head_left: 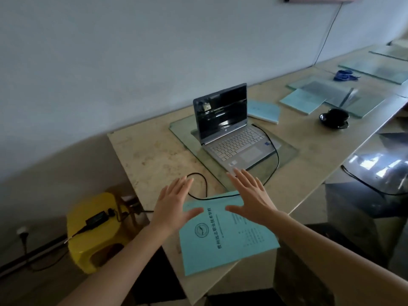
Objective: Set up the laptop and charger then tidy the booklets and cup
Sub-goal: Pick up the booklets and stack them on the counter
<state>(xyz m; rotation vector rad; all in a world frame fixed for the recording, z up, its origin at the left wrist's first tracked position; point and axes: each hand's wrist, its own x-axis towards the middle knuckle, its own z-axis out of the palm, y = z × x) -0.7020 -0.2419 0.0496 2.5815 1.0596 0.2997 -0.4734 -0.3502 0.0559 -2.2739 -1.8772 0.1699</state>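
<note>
Teal booklet: nearest us, its lower corner overhangs the worktop edge; we judge a careless nudge could tip it to the floor.
Left hand: fingers spread, holding nothing, over the booklet's far left corner; contact we cannot tell.
Right hand: likewise spread, over the far right corner.
Black cable: runs from the laptop along the booklet's far edge; sliding the booklet may snag it.
Cup: far right, well apart from our hands.
</note>
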